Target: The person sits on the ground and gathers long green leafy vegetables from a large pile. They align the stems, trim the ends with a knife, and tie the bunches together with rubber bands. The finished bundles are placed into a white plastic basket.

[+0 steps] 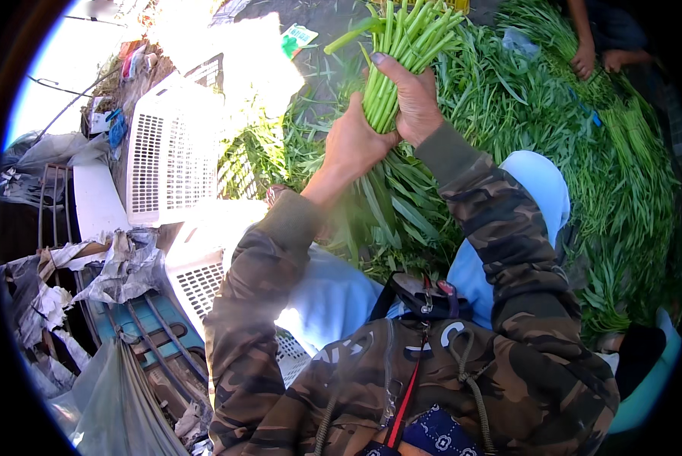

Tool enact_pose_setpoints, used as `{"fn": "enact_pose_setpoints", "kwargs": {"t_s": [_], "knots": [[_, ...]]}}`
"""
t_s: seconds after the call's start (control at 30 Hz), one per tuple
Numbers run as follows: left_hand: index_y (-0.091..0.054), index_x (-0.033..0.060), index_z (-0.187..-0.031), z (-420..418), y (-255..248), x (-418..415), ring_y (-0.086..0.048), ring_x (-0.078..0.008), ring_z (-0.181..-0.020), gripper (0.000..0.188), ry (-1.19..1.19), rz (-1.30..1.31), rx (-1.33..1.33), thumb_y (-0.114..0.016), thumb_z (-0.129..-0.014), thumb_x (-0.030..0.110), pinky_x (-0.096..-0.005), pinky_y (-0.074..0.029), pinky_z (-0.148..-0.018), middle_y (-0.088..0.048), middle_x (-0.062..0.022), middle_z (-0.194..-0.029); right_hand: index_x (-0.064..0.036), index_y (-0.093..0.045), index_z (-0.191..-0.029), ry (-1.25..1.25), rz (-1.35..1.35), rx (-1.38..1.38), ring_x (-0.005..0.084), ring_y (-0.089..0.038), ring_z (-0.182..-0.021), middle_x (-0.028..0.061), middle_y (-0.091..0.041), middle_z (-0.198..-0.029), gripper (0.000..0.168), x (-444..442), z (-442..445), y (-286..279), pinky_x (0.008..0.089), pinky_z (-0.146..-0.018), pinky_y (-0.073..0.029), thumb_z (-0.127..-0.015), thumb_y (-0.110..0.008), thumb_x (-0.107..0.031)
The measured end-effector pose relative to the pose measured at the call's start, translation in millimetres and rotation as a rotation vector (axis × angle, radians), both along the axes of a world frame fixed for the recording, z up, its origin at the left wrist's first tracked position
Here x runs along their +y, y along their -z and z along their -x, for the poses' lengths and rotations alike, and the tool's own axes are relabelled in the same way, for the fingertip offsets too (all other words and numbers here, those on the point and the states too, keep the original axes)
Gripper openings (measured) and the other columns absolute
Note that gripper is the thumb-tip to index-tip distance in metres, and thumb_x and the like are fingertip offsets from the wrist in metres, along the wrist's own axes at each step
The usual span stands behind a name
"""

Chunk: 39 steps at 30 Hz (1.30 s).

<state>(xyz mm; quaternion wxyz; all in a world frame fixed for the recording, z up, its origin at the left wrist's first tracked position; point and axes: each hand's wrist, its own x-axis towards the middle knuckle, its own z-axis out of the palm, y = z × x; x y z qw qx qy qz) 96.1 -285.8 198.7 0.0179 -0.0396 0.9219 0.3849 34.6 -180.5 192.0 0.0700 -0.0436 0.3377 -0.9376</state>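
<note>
Both hands grip one bundle of long-stemmed leafy greens (383, 97), its pale green stem ends pointing up and away and its leaves hanging down below the hands. My left hand (353, 139) is wrapped around the lower stems from the left. Higher on the right side, my right hand (412, 100) closes around the stems, its thumb lying across them. The leaves hang between my knees, over more loose greens on the ground.
White perforated plastic crates (172, 154) stand at the left, beside metal bars and torn plastic sheeting (115, 273). A large heap of greens (569, 159) covers the right side. Another person's hand (584, 60) touches greens at the upper right. A yellow crate (457, 4) is at the top.
</note>
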Motion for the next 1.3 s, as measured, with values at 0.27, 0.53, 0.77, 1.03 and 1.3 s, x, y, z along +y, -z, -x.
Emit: {"fn": "enact_pose_setpoints", "kwargs": {"t_s": [0.27,0.53,0.77,1.03,1.3], "knots": [[-0.001,-0.0005,-0.151,16,-23,-40,-0.025,-0.0364,-0.142,0.145,0.161,-0.383,-0.093,-0.092,-0.049,0.048,-0.0413,-0.026,-0.115,-0.029,-0.0289,-0.148,-0.002,-0.062,-0.108,-0.039,-0.105,-0.044,0.0132,-0.061,-0.088,0.0047,-0.064,-0.098,0.028,-11,-19,5,0.0285,-0.079,-0.049,-0.082,-0.069,-0.007],[-0.013,-0.0005,-0.148,3,-6,-27,-0.039,-0.0294,-0.132,0.125,0.268,-0.454,0.11,-0.093,-0.057,0.033,-0.0382,-0.034,-0.11,-0.042,-0.0204,-0.14,-0.003,-0.06,-0.117,-0.275,0.046,-0.014,0.0121,-0.059,-0.098,0.003,-0.062,-0.107,0.034,-5,-37,3,0.0284,-0.083,-0.049,-0.085,-0.068,-0.014],[-0.054,-0.0037,-0.117,-11,-15,-30,-0.062,-0.0163,-0.092,0.051,0.18,-0.299,0.122,-0.077,-0.073,0.006,-0.0281,-0.052,-0.08,-0.064,-0.0095,-0.103,-0.006,-0.06,-0.12,-0.294,-0.116,0.183,0.0141,-0.059,-0.101,0.0037,-0.062,-0.11,0.041,-4,-43,8,0.0316,-0.088,-0.048,-0.085,-0.072,-0.022],[-0.066,-0.0014,-0.099,-39,-9,-40,-0.063,-0.0095,-0.077,0.029,0.054,-0.429,0.075,-0.074,-0.074,0.01,-0.0258,-0.051,-0.07,-0.068,-0.0036,-0.085,-0.007,-0.051,-0.131,-0.427,-0.371,0.315,0.0176,-0.054,-0.114,0.0089,-0.058,-0.121,0.068,-6,-57,7,0.0343,-0.097,-0.045,-0.081,-0.075,-0.045],[-0.062,-0.0051,-0.09,-61,-12,-107,-0.067,-0.0194,-0.064,0.014,-0.264,-0.704,0.109,-0.068,-0.077,-0.002,-0.0302,-0.056,-0.058,-0.066,-0.012,-0.075,0.002,-0.064,-0.113,-0.693,-1.025,-0.093,0.0195,-0.061,-0.099,0.0161,-0.067,-0.109,0.051,60,-94,162,0.0364,-0.089,-0.047,-0.088,-0.066,-0.042]]}}
